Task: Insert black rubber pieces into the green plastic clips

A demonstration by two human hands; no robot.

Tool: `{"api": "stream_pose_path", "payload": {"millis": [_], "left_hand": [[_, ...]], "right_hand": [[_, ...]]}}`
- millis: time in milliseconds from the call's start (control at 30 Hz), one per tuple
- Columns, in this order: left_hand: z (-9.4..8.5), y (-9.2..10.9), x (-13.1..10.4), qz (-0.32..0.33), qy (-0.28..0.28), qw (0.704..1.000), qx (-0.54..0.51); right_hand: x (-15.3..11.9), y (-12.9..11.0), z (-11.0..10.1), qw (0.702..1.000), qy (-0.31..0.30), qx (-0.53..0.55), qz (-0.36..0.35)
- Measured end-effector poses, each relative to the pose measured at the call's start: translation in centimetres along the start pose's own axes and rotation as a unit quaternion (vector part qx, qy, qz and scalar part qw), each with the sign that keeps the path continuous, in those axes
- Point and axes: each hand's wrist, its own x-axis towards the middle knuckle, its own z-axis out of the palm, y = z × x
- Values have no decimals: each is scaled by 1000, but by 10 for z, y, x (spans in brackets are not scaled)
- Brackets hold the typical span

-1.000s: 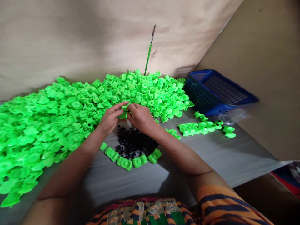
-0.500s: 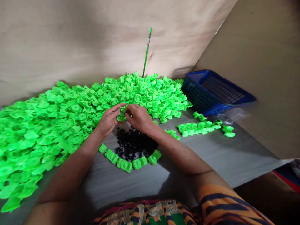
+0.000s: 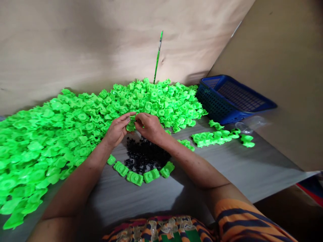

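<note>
Between my two hands is a small bright green plastic piece (image 3: 130, 127). My left hand (image 3: 118, 128) grips it from the left, fingers stretched along its far side. From the right, my right hand (image 3: 148, 125) pinches a thin black part (image 3: 133, 120) against the green piece. Just below my hands lies a heap of small black parts (image 3: 145, 154). Several green car-shaped pieces (image 3: 134, 178) form a curved row along the near side of that heap.
A large pile of green pieces (image 3: 75, 124) covers the left and back of the grey table (image 3: 227, 168). A blue plastic basket (image 3: 227, 101) stands at the back right, near clear plastic cups (image 3: 243, 127). More green pieces (image 3: 212, 137) line up in front. A green-stained stick (image 3: 158, 57) rises behind the pile.
Hardly anything differs. Both hands stay together at the green piece, and the view has shifted very slightly.
</note>
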Motion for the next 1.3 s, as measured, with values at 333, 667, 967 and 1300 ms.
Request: {"api": "stream_pose_path", "payload": {"millis": [333, 667, 967, 1300], "left_hand": [[2, 4, -1, -2, 16, 1000, -4], [-2, 11, -1, 13, 10, 1000, 6], [5, 15, -5, 19, -9, 1000, 2], [5, 11, -5, 33, -5, 999, 23]], "right_hand": [[0, 2, 3, 999, 17, 29, -2], [6, 8, 2, 950, 25, 285, 128], [9, 9, 3, 834, -36, 515, 194], [6, 2, 6, 836, -12, 517, 184]]}}
